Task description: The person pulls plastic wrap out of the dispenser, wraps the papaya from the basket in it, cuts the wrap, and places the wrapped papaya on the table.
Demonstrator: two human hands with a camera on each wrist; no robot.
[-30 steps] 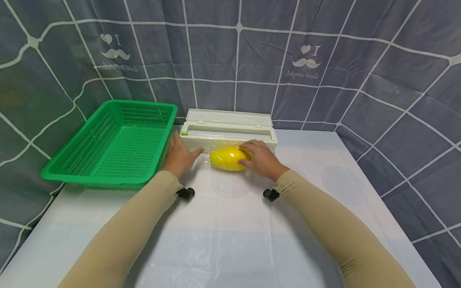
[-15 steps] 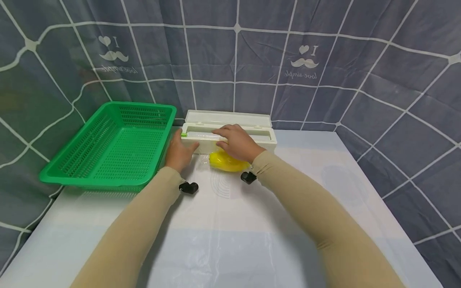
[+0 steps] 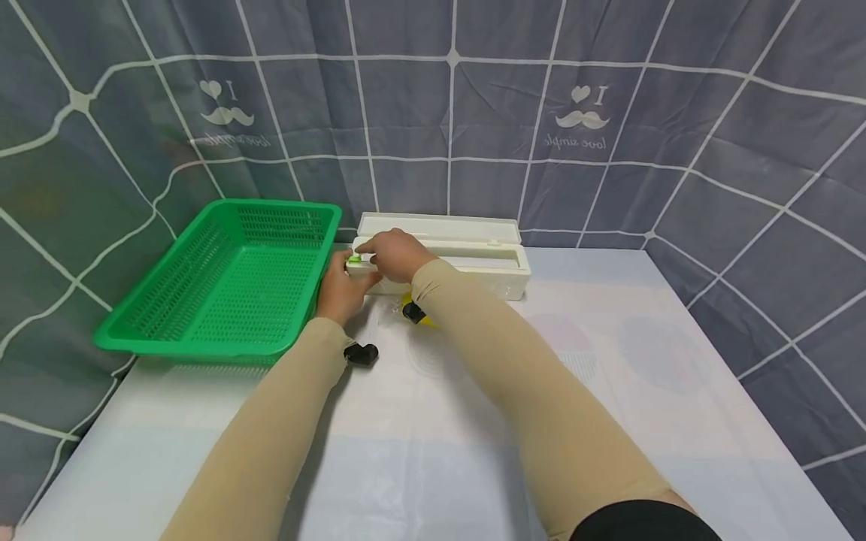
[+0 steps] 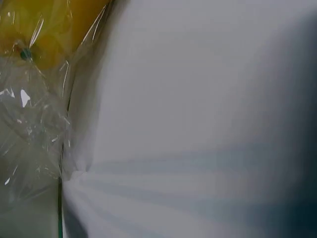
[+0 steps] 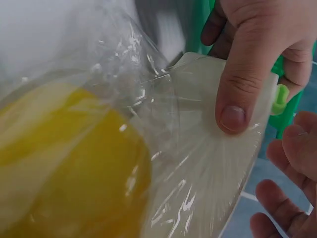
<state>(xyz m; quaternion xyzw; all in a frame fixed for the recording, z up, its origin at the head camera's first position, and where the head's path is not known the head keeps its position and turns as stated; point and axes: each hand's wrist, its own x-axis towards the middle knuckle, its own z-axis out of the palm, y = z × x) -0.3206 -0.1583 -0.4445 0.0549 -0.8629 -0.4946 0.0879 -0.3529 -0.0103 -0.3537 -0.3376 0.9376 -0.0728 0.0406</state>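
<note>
A white cling film dispenser [image 3: 497, 284] stands at the back of the table with its lid raised. My left hand [image 3: 341, 291] grips its left end, the thumb [image 5: 237, 94] pressed on the film-covered front. At that end sits a green cutter slider [image 5: 280, 99]. My right hand [image 3: 398, 257] is over the left part of the dispenser with fingertips close to the slider; its bent fingers are spread, nothing between them. A yellow oblong fruit [image 5: 74, 173], covered in clear film that runs up to the dispenser, lies in front, mostly hidden by my right forearm in the head view.
A green plastic basket [image 3: 298, 319] stands left of the dispenser, close beside my left hand. A grey grid-patterned curtain [image 3: 487, 105] hangs behind the table. White sheeting covers the table [image 3: 433, 451].
My right hand has let go of the yellow fruit and moved left across the dispenser to the slider's end. The left hand has come up against the dispenser's left end.
</note>
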